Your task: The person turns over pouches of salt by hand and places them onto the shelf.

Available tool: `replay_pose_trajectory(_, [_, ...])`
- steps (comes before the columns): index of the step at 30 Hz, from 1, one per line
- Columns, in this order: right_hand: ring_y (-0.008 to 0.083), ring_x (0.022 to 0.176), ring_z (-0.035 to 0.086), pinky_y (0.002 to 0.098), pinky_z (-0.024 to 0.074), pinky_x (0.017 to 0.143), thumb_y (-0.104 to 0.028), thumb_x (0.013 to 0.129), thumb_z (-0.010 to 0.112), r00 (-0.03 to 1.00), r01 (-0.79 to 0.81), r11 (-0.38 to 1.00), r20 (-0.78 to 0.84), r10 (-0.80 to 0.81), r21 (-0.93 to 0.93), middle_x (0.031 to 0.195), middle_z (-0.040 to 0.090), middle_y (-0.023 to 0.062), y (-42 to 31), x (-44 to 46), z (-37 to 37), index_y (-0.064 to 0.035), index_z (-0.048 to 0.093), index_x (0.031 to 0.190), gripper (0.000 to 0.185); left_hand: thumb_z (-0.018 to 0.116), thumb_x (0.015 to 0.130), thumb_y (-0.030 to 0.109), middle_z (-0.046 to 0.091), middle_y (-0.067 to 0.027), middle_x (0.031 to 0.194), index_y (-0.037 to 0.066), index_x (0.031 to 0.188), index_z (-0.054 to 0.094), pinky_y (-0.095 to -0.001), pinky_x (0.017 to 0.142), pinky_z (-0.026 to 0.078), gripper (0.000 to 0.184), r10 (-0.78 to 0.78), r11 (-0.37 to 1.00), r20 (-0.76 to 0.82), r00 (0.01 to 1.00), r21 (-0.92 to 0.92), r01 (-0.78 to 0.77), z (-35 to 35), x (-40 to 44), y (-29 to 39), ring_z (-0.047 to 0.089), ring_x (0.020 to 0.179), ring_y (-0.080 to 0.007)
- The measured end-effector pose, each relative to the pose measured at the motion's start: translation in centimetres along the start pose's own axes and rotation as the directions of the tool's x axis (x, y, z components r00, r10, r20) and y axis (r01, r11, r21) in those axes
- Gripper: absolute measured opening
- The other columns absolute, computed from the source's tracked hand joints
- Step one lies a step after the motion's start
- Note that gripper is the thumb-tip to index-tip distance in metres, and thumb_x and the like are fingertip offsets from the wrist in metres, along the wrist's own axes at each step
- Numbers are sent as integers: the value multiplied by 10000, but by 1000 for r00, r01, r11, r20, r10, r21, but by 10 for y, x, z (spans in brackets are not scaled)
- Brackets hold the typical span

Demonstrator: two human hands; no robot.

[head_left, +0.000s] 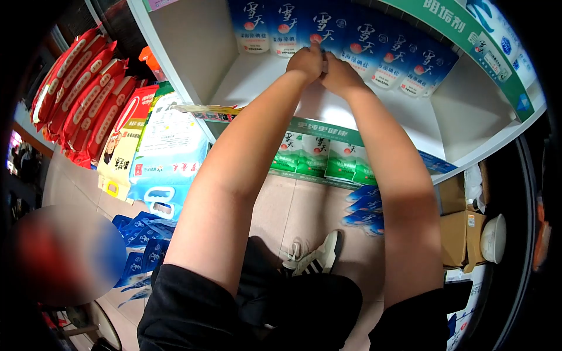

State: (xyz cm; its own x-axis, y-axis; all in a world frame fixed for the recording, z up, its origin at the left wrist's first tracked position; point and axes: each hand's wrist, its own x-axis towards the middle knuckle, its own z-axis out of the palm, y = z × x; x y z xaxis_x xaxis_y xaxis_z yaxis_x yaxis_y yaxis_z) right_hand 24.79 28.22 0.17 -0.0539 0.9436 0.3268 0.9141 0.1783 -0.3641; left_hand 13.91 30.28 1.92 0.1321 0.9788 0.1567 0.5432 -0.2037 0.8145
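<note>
Blue packets (366, 38) with white lettering stand in a row along the back of a white shelf (404, 114). Near the middle of the row, my left hand (306, 62) and my right hand (341, 74) come together at the lower front of one blue packet (324, 24). The fingers of both hands are closed and curled at that packet, hiding its lower part. Its top stays upright between its neighbours. My thumbs and fingertips are partly hidden by each other.
Green packets (312, 155) stand on the shelf below. Blue packets lie on the floor at the left (140, 251) and under the shelf's right side (366, 210). Red bags (88, 96) and a blue bag with handles (170, 152) are at left. A cardboard box (462, 237) and white bowl (493, 238) are at right.
</note>
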Motion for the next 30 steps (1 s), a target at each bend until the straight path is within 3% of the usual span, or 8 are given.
replay_pose_trajectory(4, [317, 977, 527, 384, 424, 833, -303, 749, 552, 999, -26, 999, 47, 24, 42, 1053, 550, 178, -8, -6, -20, -63, 457, 1106, 441, 223, 862, 366, 510, -242, 1089, -47, 1017, 539, -388, 902, 342, 542, -7, 998, 32, 999, -66, 9, -2, -2, 8, 470, 1039, -363])
replay_pose_trajectory(5, [320, 961, 534, 380, 426, 826, -280, 746, 559, 999, -29, 997, 36, 26, 66, 1044, 555, 175, -11, -10, -25, -67, 465, 1094, 419, 356, 821, 265, 587, -174, 806, -52, 895, 562, -328, 642, 416, 385, 56, 989, -34, 998, -136, -60, 4, 5, 2, 551, 702, -243])
replay_pose_trajectory(9, [327, 883, 561, 375, 440, 768, -199, 727, 580, 1000, -29, 999, -2, 29, 22, 953, 588, 166, -35, -32, -50, -69, 509, 991, 302, 425, 776, 158, 540, -84, 674, -3, 812, 565, -272, 495, 371, 216, 122, 873, 75, 990, -483, -71, -3, -25, 7, 481, 557, -149])
replay_pose_trajectory(14, [319, 690, 573, 366, 441, 614, -107, 707, 548, 989, 132, 925, -104, -101, 357, 723, 585, 171, -69, -95, -70, -28, 502, 769, 110, 483, 834, 229, 570, -75, 861, -2, 961, 529, -255, 677, 439, 267, 211, 804, 249, 945, -594, -24, -58, -124, 17, 551, 779, -162])
replay_pose_trajectory(20, [110, 555, 460, 251, 395, 536, -84, 716, 572, 988, 58, 732, 68, -142, 679, 599, 500, 37, -124, -192, -63, -20, 488, 715, 105, 449, 855, 135, 571, -50, 876, 15, 936, 517, -224, 667, 432, 160, 138, 764, 319, 938, -637, 104, -134, -255, -20, 546, 781, -113])
replay_pose_trajectory(22, [92, 561, 447, 249, 390, 535, -72, 719, 580, 979, 135, 710, 18, -204, 691, 600, 486, 30, -136, -219, -51, -16, 489, 704, 108, 443, 859, 138, 572, -53, 847, 21, 913, 506, -216, 644, 423, 143, 67, 761, 277, 958, -636, 131, -163, -297, -40, 547, 749, -113])
replay_pose_trajectory(26, [54, 579, 443, 206, 371, 533, -77, 752, 590, 960, 42, 637, 146, -240, 770, 609, 491, -4, -163, -263, -19, -6, 521, 708, 109, 457, 871, 207, 550, -34, 676, 41, 786, 519, -207, 567, 391, 197, -84, 754, 24, 996, -652, 79, -218, -386, -92, 506, 601, -98])
replay_pose_trajectory(30, [44, 579, 449, 191, 366, 534, -68, 768, 584, 926, -88, 591, 284, -248, 802, 627, 508, -24, -192, -297, 23, -5, 555, 731, 79, 459, 865, 233, 508, -13, 601, 62, 712, 500, -201, 511, 363, 233, -319, 769, -217, 922, -629, 118, -260, -478, -133, 463, 531, -88])
